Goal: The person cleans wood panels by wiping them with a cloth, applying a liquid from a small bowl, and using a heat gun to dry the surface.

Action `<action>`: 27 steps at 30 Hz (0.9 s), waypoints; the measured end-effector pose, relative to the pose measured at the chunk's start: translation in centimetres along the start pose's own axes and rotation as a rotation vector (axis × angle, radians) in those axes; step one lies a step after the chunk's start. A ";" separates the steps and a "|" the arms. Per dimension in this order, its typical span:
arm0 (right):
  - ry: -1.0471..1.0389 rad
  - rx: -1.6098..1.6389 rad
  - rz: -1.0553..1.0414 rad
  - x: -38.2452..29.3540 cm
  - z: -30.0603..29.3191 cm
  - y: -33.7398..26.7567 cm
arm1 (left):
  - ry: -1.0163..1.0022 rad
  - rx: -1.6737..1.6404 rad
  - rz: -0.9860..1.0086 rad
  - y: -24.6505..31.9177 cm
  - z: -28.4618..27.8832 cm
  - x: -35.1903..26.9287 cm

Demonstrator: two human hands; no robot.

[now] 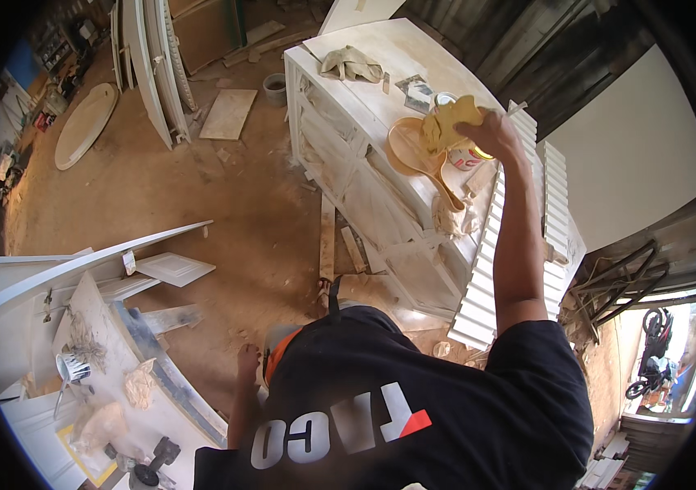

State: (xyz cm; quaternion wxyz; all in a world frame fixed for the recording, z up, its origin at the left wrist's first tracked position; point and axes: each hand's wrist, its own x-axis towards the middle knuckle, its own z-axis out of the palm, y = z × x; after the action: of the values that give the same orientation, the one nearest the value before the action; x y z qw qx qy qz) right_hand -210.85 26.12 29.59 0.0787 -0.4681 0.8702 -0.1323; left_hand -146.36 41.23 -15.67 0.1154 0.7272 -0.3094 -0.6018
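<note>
My right hand [490, 131] grips a yellow sheet [455, 119], rumpled and stained; whether it is sandpaper or cloth I cannot tell. It hangs over a tan dipper [404, 144] with a long handle, on top of a white-coated wooden cabinet [378, 110]. Just under my wrist stands a red-and-white can [465, 159], partly hidden. A second open can [444, 98] shows behind the sheet. My left hand [249, 358] hangs low beside my body, away from the cabinet; its fingers are too small and shadowed to read.
A grey cloth [353, 64] and a worn dark sheet [415, 93] lie on the cabinet. White slatted panels [482, 275] flank its right side. Crumpled paper [455, 217] sits near its front. At lower left, a cluttered work surface [170, 422] holds a paint-streaked can [72, 367].
</note>
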 end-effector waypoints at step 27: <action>-0.167 -0.217 -0.097 8.8 9.7 3.1 | -0.648 0.214 0.779 40.8 25.6 -6.5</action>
State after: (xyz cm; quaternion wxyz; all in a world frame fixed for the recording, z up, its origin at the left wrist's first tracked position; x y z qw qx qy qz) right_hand -215.62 18.86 19.25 0.0932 -0.5249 0.8461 -0.0019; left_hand -183.87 18.41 5.17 0.1542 0.3422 -0.6370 -0.6734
